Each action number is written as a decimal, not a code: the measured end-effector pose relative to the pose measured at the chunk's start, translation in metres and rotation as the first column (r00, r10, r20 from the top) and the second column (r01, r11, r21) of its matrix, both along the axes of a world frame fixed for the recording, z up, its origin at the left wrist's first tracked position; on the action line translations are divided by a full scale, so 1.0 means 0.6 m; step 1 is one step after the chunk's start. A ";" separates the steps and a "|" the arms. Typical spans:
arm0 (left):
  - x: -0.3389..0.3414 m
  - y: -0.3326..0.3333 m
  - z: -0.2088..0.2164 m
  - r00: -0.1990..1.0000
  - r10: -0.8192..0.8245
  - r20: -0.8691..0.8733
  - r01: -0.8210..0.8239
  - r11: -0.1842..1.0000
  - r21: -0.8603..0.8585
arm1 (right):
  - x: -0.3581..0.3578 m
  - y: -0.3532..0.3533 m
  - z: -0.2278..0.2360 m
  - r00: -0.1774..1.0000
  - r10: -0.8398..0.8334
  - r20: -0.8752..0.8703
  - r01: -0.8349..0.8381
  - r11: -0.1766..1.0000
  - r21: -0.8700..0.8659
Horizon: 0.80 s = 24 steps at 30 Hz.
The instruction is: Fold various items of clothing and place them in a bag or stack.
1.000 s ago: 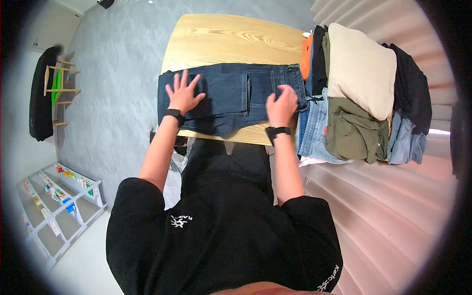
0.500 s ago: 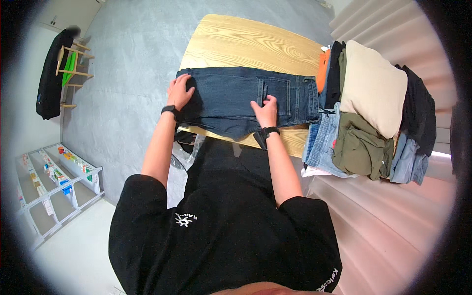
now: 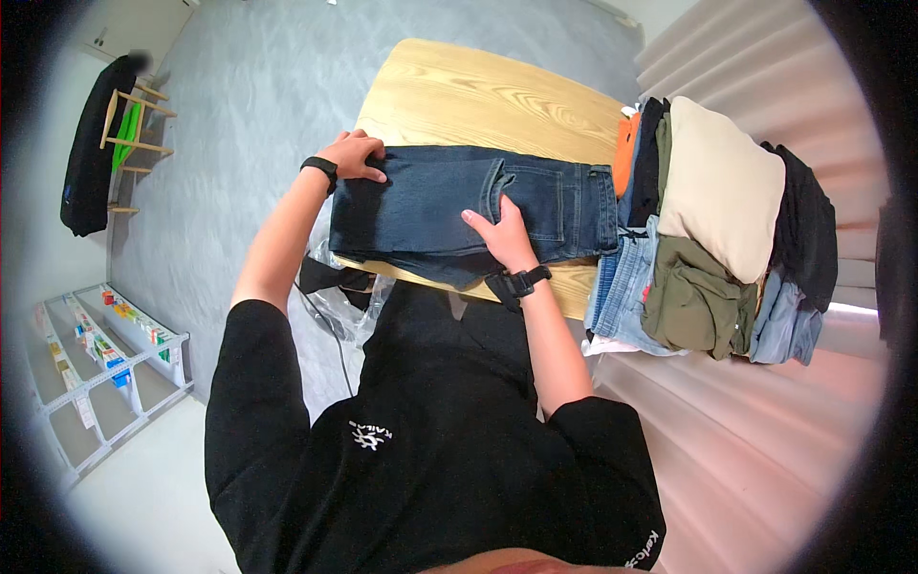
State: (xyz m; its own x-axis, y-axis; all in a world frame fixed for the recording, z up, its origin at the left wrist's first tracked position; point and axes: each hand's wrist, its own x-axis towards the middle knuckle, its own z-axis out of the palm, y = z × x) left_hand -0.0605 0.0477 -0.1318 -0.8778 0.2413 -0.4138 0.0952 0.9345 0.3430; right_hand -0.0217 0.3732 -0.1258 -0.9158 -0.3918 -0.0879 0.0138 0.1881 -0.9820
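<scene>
A pair of dark blue jeans [image 3: 411, 206] lies folded on a wooden table, its waistband to the right. One leg hem [image 3: 494, 187] is on top near the back pocket and stands slightly raised. At the far left corner of the fold rests my left hand [image 3: 352, 155], its thumb apart from the fingers. My right hand [image 3: 504, 234] lies on the denim just below the raised hem, thumb stretched out to the left. Some of its fingertips are hard to make out against the hem. Both wrists wear black straps.
The table [image 3: 469, 91] has bare wood beyond the jeans. To the right sit piled folded clothes, with a cream garment [image 3: 722, 182], an olive one [image 3: 698, 297] and light blue jeans [image 3: 626, 273]. Clear plastic [image 3: 368, 320] and a cable [image 3: 335, 340] are below the table's left edge.
My left hand has moved left and away to the corner of the fold. My right hand has shifted slightly left and nearer, and the leg hem now stands more open.
</scene>
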 end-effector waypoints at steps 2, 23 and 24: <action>0.006 -0.003 0.002 1.000 0.009 0.008 -0.010 0.995 0.101 | 0.004 -0.018 0.036 0.997 0.028 0.069 -0.021 0.995 -0.102; 0.044 -0.097 -0.023 0.946 0.284 -0.158 -0.305 0.943 -0.135 | -0.006 -0.072 -0.150 0.970 -0.108 0.217 0.040 0.954 0.298; 0.040 -0.092 -0.021 0.958 0.246 -0.148 -0.271 0.943 -0.192 | -0.005 -0.065 -0.163 0.982 -0.066 0.176 0.023 0.972 0.234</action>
